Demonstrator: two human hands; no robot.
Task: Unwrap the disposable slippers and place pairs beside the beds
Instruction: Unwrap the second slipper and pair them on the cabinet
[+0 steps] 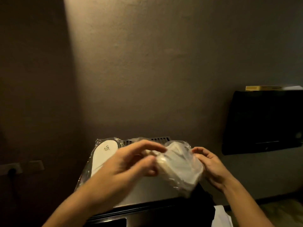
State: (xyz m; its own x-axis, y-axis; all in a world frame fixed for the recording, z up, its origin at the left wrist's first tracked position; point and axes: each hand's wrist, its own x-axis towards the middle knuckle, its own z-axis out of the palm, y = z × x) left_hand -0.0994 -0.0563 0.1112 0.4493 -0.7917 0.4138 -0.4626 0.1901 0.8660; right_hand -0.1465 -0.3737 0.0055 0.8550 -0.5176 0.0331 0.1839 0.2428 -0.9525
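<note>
I hold a pack of white disposable slippers in clear plastic wrap [178,166] in front of me with both hands. My right hand [208,167] grips the pack's right edge. My left hand [129,163] is blurred at the pack's left end, fingers pinching the wrap there. A second wrapped pair of slippers [102,154], white with a small logo, lies flat on the grey top of a low unit [147,192] behind my left hand.
The unit stands against a dim wall, with a vent grille [157,139] at its back. A dark wall-mounted box [264,122] hangs at the right. Wall sockets [13,168] sit low at the left. White cloth [220,217] shows at the bottom right.
</note>
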